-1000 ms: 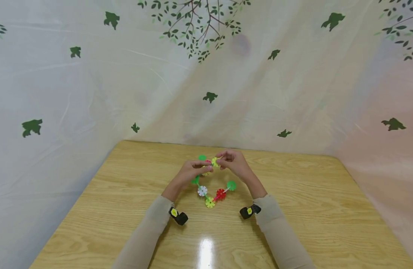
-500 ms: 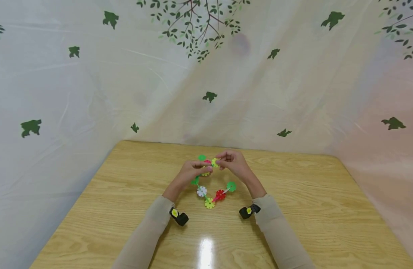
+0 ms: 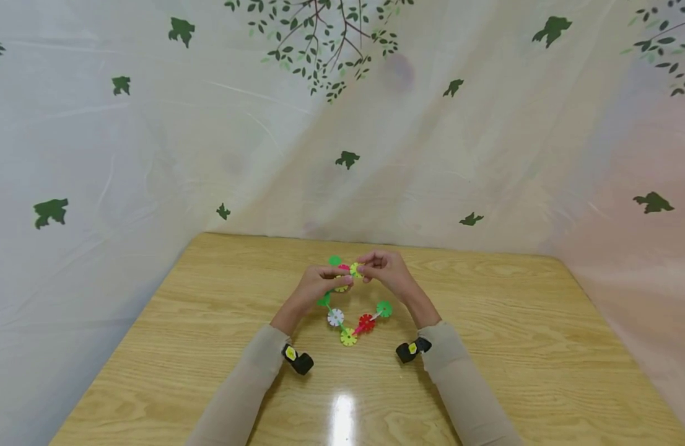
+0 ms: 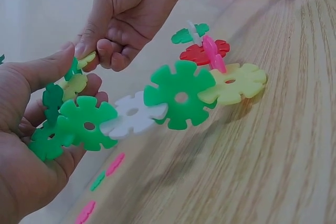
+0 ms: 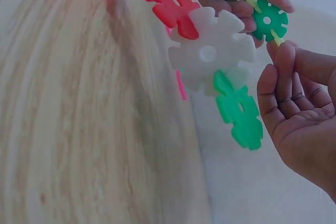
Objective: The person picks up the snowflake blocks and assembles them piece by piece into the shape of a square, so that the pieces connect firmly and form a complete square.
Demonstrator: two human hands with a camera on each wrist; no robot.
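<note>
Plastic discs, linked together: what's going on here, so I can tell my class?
A person is handling a chain of plastic discs over a table. The right hand pinches a yellow disc at one end, and the left hand holds the chain next to it. The green disc at the other end is untouched by either hand.

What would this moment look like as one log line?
left-hand grip: coloured disc chain | right-hand grip: yellow disc, touching green disc | fully joined: cannot tell | surface: wooden table
</note>
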